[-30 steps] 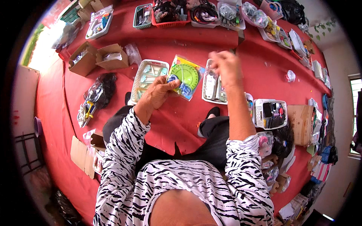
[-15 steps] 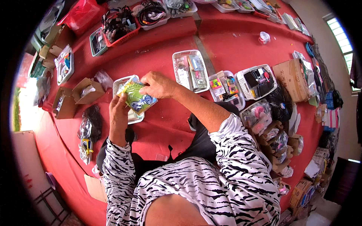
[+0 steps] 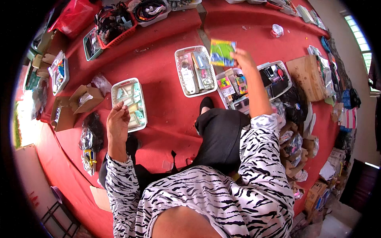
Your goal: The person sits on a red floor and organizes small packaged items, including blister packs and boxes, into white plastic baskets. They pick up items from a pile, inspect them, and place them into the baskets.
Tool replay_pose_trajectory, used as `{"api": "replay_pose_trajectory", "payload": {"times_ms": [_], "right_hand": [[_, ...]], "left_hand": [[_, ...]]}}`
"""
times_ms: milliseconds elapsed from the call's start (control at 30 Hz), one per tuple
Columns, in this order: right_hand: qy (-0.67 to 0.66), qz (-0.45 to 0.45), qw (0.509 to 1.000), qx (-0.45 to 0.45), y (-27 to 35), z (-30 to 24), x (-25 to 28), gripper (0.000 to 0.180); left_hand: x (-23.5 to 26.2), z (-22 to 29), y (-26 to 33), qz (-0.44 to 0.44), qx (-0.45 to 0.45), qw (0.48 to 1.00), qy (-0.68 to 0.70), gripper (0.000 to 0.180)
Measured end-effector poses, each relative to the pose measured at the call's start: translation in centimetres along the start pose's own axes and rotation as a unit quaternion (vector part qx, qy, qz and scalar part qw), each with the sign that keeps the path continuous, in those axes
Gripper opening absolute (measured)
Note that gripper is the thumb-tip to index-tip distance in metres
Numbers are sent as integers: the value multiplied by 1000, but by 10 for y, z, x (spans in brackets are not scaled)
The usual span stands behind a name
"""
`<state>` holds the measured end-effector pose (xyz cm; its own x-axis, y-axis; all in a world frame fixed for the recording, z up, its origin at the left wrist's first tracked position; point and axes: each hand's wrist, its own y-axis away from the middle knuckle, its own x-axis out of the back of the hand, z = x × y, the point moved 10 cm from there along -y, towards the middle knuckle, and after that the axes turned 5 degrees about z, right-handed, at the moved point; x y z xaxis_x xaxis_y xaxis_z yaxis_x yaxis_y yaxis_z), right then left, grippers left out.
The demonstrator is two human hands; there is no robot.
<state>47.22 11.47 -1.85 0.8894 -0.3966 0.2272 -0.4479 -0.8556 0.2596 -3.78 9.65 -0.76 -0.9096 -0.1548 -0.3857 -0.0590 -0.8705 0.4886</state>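
My right hand (image 3: 244, 59) grips the edge of a flat green, yellow and blue packet (image 3: 223, 52). The packet is held up, apart from the white baskets, beside the upper right of the middle basket (image 3: 179, 81). At the left, my left hand (image 3: 118, 119) has its fingers curled in, with nothing visible in them. It is in front of the lower left edge of a white basket (image 3: 114, 93) of pale small packs and partly hides it. Below my right hand, my forearm covers part of a basket (image 3: 220, 98) of small colourful packages.
A basket of black items (image 3: 278, 79) stands at the right beside a cardboard box (image 3: 305, 79). Two opened boxes (image 3: 85, 99) and a black plastic bag (image 3: 92, 129) lie on the left. Red cloth (image 3: 162, 107) covers the floor and step. A red crate (image 3: 119, 37) stands far left.
My right hand has carried the packet away from my left hand, to the right and farther out. My left hand has let go of it and moved slightly down. The left basket is now uncovered.
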Motion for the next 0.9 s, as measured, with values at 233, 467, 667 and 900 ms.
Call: {"api": "replay_pose_trajectory", "payload": {"times_ms": [233,467,667,900], "right_hand": [[57,37,987,-145,-41,87,-14,11],[108,-52,993,-1,-139,83,-110,14],[143,62,985,69,-188,161,-145,16],[188,43,971,143,-193,169,-173,22]], "left_hand": [[9,-11,5,54,8,998,-11,51],[-7,-21,2,63,82,993,-56,47],[-1,-33,-7,89,97,987,-91,34],[3,-56,-14,84,143,981,-100,22]]}}
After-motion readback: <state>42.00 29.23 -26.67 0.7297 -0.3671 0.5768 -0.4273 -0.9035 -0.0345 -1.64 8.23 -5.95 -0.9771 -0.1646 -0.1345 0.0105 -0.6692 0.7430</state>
